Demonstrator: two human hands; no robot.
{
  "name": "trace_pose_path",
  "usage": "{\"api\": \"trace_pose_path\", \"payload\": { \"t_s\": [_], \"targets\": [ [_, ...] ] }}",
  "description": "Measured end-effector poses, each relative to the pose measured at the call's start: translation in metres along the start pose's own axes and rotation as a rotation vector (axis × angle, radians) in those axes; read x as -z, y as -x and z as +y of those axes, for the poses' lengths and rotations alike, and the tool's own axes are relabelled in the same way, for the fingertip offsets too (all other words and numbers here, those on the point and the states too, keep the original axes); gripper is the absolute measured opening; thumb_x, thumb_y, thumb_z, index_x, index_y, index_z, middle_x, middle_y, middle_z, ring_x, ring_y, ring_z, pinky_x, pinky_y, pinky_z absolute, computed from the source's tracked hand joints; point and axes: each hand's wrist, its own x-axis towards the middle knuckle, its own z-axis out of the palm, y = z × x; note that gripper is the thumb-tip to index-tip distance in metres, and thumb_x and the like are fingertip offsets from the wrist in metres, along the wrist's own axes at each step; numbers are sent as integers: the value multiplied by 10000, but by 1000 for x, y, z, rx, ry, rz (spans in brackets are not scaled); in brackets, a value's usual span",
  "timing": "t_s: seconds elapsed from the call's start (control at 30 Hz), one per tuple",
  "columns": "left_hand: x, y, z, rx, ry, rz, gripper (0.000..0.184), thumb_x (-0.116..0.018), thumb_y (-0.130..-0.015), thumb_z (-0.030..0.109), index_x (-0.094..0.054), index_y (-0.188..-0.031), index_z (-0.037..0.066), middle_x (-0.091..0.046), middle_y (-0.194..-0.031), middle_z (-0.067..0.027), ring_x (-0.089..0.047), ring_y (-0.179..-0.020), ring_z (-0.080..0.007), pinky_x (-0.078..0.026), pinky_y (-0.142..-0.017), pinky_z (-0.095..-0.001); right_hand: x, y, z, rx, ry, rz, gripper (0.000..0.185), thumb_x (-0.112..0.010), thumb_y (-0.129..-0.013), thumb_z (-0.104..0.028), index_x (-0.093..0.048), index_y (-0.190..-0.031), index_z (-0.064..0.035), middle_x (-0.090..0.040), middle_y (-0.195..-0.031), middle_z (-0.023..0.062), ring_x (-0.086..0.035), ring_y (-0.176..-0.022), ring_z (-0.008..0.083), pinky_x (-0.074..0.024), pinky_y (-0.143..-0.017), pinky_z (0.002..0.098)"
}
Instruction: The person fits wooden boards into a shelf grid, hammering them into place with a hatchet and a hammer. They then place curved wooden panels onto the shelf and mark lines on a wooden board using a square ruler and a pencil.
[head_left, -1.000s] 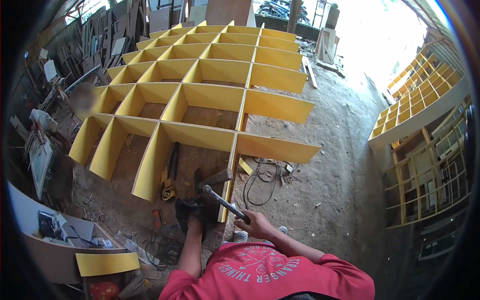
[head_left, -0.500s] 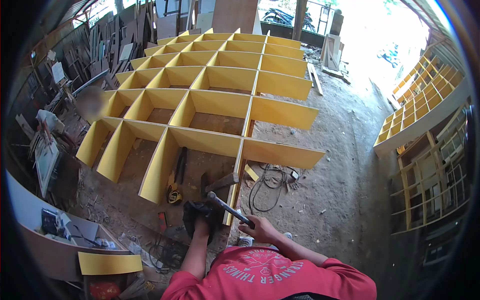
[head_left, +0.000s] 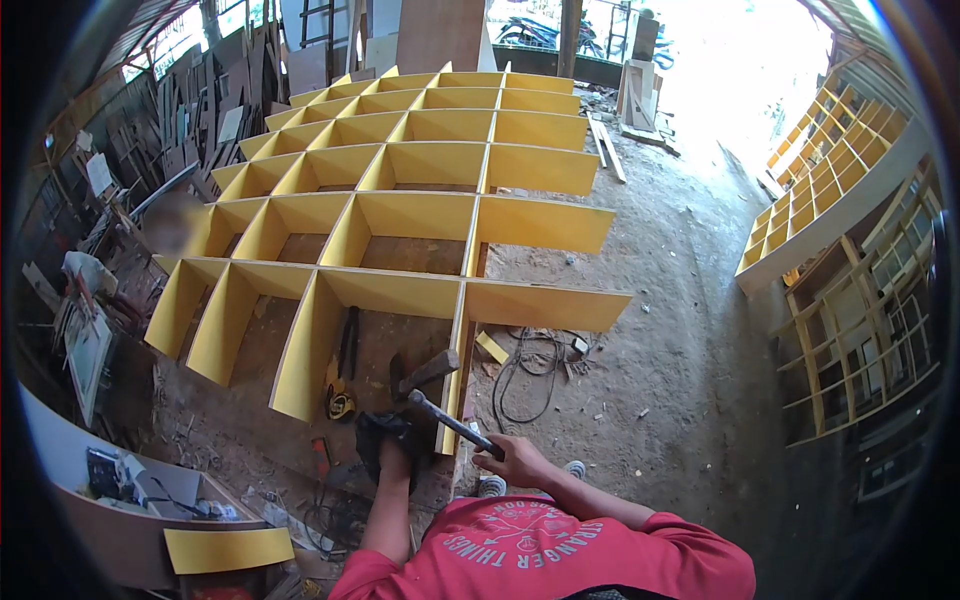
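left hand (head_left: 396,462): mostly hidden, black plastic (head_left: 374,438) | red shirt (head_left: 560,565): bottom-cropped

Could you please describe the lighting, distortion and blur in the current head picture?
Head view, upper right: daylight glare turns the background white; head view, edges: dark rim, and the wide lens seems to bow the yellow lattice; head view, left: a round patch is smeared; head view, bottom centre: the right hand and its tool look fairly sharp.

The lattice (head_left: 417,218) is yellow, the bag (head_left: 376,436) black, the shirt (head_left: 610,558) pinkish-red with pale lettering.
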Motion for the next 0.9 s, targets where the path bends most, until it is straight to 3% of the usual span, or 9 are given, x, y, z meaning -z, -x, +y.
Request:
{"api": "trace_pose_path", "payload": {
  "t_s": [0.13, 0.27, 0.33, 0.4, 0.47, 0.53, 0.67, 0.77, 0.9],
  "targets": [
    [6, -1, -15, -36, -341, -133, 212, -546, -1072, 160, -690, -1197, 68, -711, -1176, -88, -684, -1128, -221, -537, -969, -370, -2, -2, 4, -10, 32, -2, 462, -780, -972, -495, -743, -1211, -101, -663, -784, 101, -630, -710, 244, -508, -702, 418],
    [-23, 6, -34, -240, -1165, -52, 242, -577, -1076, 229, -672, -1219, 60, -690, -1224, -107, -640, -1186, -186, -498, -1028, -364, 4, -1, -4, -3, 24, -30, 460, -784, -972, -482, -741, -1213, -93, -680, -803, 118, -654, -729, 254, -520, -724, 427],
    [-41, 12, -43, -575, -2376, -120, 251, -594, -1073, 251, -659, -1218, 56, -682, -1216, -107, -628, -1178, -182, -490, -1035, -363, 2, -4, 0, 41, -1, -10, 459, -782, -976, -473, -740, -1211, -81, -696, -820, 133, -677, -750, 267, -532, -747, 432],
    [-36, 15, -44, -491, -2272, -67, 234, -620, -1052, 261, -666, -1172, 66, -689, -1160, -111, -641, -1130, -210, -498, -999, -373, 3, -5, 0, 61, -4, -19, 458, -779, -981, -467, -741, -1208, -72, -710, -836, 146, -695, -769, 280, -542, -766, 436],
    [-10, 8, -27, -70, -905, 5, 220, -645, -1031, 271, -673, -1126, 75, -695, -1104, -116, -654, -1082, -238, -507, -962, -383, 9, -6, -4, 56, 18, -41, 456, -776, -986, -464, -742, -1205, -66, -722, -853, 157, -709, -786, 293, -550, -781, 439],
    [7, 2, -14, 83, -386, 139, 210, -671, -1011, 281, -680, -1080, 84, -701, -1048, -120, -667, -1034, -266, -515, -926, -392, 17, -7, -5, 87, 12, -68, 503, -760, -987, -467, -718, -1263, -47, -742, -922, 206, -728, -838, 359, -550, -785, 458],
    [21, -3, 12, 128, -238, 304, 202, -722, -969, 301, -693, -989, 102, -714, -937, -128, -693, -938, -322, -531, -854, -411, 34, -4, -1, 73, 8, -132, 524, -753, -991, -461, -701, -1280, -27, -756, -965, 235, -740, -858, 395, -553, -783, 476],
    [89, -12, 89, 182, -197, 416, 156, -715, -957, 257, -675, -924, 110, -700, -854, -102, -687, -839, -319, -521, -754, -439, 49, -2, 7, 112, -14, -112, 450, -772, -990, -469, -745, -1194, -69, -738, -898, 166, -721, -820, 299, -556, -786, 436],
    [93, -17, 92, 43, -203, 454, 123, -707, -941, 181, -635, -878, 105, -664, -792, -65, -653, -744, -283, -492, -665, -437, 73, -8, 34, 151, 9, -155, 518, -767, -986, -445, -697, -1291, -32, -757, -959, 236, -744, -864, 401, -559, -796, 479]
  ]
}}
